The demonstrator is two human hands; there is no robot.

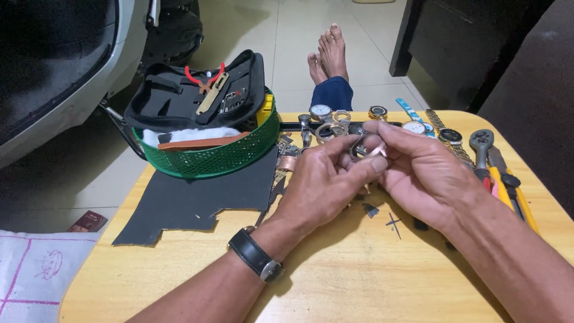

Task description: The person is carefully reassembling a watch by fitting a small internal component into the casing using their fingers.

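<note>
A small metal watch part (363,148), silvery and ring-shaped with a pinkish strip at its right side, is pinched between the fingertips of the left hand (320,182) and the right hand (418,173). It is held up above the wooden table, just in front of the row of watches, mostly hidden by the fingers.

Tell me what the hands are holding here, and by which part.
Both hands, left and right, pinch a small silver metal watch piece between their fingertips by its edges; which exact part cannot be told.
</note>
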